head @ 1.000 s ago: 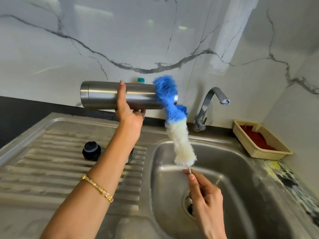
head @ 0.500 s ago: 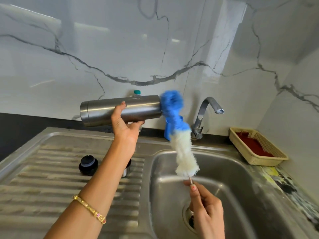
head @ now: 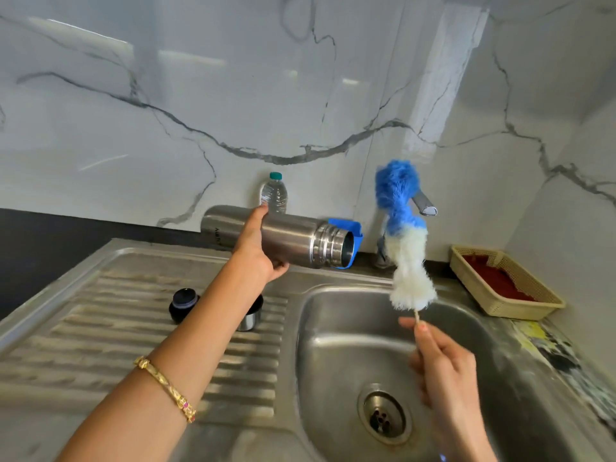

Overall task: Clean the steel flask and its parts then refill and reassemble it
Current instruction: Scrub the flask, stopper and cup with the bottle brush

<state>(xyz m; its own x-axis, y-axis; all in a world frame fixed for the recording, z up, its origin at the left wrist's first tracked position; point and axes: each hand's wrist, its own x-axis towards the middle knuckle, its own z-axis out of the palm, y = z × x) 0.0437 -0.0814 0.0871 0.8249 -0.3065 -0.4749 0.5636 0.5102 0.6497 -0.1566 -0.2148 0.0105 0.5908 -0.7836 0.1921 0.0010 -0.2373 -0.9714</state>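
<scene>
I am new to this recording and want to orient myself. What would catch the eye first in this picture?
The fluffy blue and white brush stands out first, held upright over the sink by the right hand, which pinches its thin stick. Next comes the steel flask, held on its side by the left hand, its open mouth facing the brush. Two flask caps sit on the ribbed drainboard below.
</scene>
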